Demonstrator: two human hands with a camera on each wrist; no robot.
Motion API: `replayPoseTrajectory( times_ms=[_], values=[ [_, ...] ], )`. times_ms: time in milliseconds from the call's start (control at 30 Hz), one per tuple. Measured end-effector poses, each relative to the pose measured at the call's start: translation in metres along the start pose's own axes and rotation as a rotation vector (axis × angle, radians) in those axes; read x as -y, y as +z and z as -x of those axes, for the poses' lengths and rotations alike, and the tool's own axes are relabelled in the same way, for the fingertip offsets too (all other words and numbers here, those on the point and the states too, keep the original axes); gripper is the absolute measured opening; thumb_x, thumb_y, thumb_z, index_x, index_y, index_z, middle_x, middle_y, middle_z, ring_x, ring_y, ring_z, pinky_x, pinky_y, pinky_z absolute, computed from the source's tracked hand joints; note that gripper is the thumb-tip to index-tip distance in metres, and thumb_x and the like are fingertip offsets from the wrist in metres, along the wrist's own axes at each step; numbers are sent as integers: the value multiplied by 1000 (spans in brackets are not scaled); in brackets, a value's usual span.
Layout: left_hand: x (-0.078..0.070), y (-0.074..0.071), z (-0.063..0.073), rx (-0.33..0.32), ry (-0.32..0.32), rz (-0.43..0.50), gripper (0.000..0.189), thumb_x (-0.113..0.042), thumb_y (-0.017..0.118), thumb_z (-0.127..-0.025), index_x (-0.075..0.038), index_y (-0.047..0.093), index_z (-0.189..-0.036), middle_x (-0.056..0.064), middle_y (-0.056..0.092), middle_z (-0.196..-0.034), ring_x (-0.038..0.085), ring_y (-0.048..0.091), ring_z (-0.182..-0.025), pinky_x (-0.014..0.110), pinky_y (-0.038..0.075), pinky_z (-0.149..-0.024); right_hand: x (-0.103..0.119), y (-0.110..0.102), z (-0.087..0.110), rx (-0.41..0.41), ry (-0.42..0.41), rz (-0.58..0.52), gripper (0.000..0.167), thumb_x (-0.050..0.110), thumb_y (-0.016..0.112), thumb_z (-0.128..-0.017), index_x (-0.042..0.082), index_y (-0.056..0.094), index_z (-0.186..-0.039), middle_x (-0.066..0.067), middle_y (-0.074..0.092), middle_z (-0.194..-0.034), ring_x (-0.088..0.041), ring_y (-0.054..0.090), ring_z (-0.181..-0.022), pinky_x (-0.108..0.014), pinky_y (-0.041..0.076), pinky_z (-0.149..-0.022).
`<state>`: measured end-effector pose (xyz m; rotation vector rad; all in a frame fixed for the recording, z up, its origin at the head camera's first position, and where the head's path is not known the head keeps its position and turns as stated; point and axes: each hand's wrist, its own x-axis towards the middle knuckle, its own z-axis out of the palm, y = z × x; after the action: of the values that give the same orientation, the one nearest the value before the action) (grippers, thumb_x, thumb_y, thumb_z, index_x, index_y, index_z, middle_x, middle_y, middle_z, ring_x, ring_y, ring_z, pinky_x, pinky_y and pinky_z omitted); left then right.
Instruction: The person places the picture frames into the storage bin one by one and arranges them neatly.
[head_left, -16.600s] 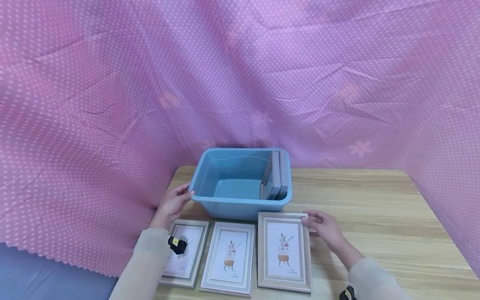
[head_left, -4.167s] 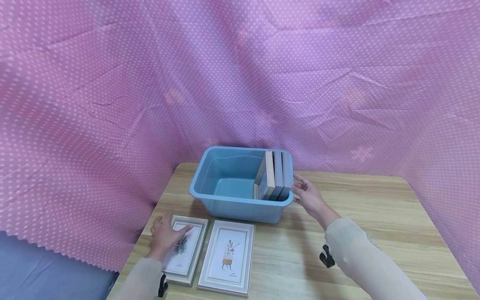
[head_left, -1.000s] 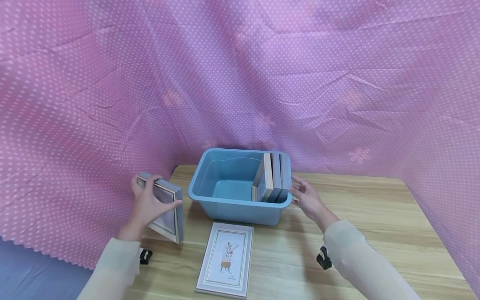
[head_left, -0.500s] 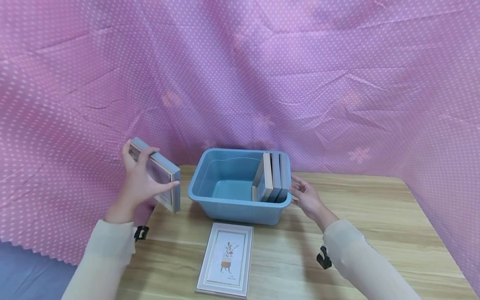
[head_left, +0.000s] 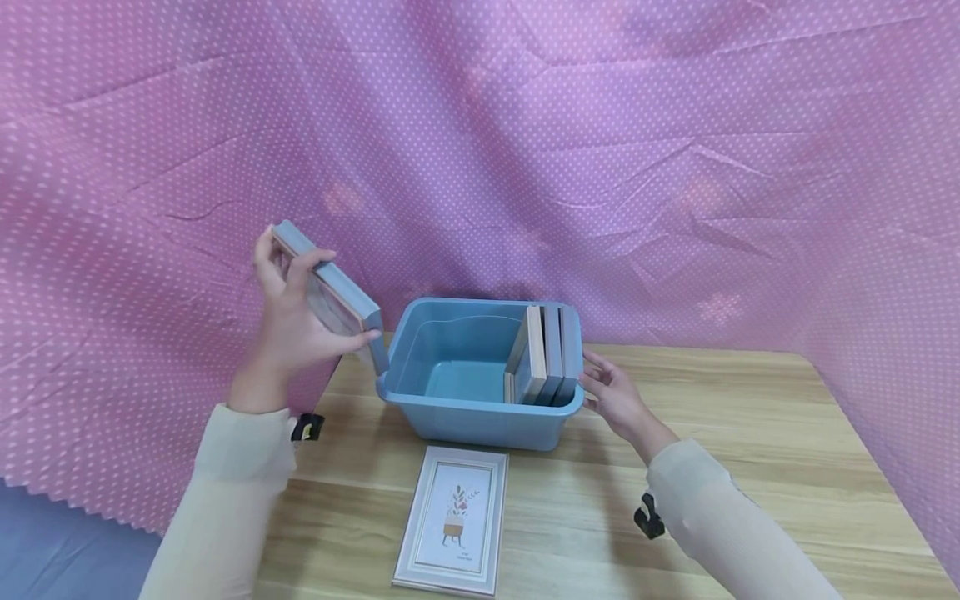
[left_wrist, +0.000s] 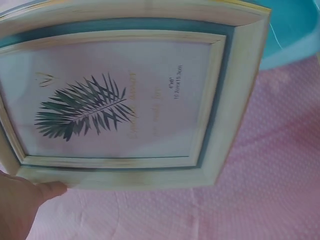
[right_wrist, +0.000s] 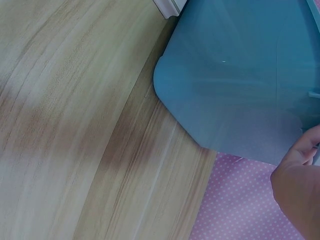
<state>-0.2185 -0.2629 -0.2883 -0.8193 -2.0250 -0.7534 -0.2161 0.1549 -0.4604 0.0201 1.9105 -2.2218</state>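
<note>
My left hand (head_left: 292, 325) holds a picture frame (head_left: 347, 293) by its edges, thumb on one side and fingers on the other. This frame is raised and tilted near the left rim of a blue plastic tub (head_left: 480, 421); its dark green leaf print (left_wrist: 82, 107) shows in the left wrist view. At the tub's right rim, my right hand (head_left: 622, 407) grips the edge; some of its fingers are hidden. Several picture frames (head_left: 536, 354) stand on edge inside the tub, against its right wall. Another picture frame (head_left: 453, 521), printed with a potted plant, lies flat in front of the tub.
The wooden table (head_left: 735, 450) extends to the right of the tub. Pink dotted cloth (head_left: 637, 167) hangs behind and along the left side, close to my left hand. Blue fabric (head_left: 67, 542) shows at the lower left.
Since the oldest view, the rightmost flat frame has gone into the tub. My left hand has picked up the leaf-print frame, raised it and brought it right, towards the tub. The right hand stays at the rim.
</note>
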Motion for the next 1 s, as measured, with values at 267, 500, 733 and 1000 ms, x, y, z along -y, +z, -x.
replayPoseTrajectory(
  times_ms=[267, 500, 733, 1000],
  values=[
    [-7, 34, -17, -19, 71, 126, 98, -37, 91, -41, -9, 44, -122, 28, 0, -145, 41, 9, -135, 58, 17, -110, 1, -2, -2, -7, 3, -12, 58, 3, 48, -99, 7, 23, -151, -14, 45, -122, -12, 56, -97, -31, 51, -90],
    [-11, 66, -19, 87, -15, 198, 102, -20, 97, -38, -15, 45, -126, 16, -4, -150, 29, 7, -139, 56, 25, -107, -1, -2, -5, -13, 11, -14, 57, 4, 48, -99, 8, 25, -150, -14, 44, -124, -13, 56, -98, -31, 51, -90],
    [-3, 100, -15, 202, -17, 245, 101, -27, 97, -43, -18, 44, -129, 12, -7, -151, 30, 7, -139, 58, 35, -101, -1, -3, -7, -9, 4, -15, 57, 4, 48, -99, 8, 24, -150, -14, 43, -125, -12, 56, -97, -30, 52, -88],
    [4, 133, -2, 336, -119, 259, 101, -24, 97, -44, -19, 41, -129, 14, -10, -150, 32, 7, -139, 58, 36, -101, -1, -4, -9, -3, -1, -12, 58, 5, 49, -99, 6, 23, -150, -15, 44, -125, -12, 56, -98, -30, 51, -88]
  ],
)
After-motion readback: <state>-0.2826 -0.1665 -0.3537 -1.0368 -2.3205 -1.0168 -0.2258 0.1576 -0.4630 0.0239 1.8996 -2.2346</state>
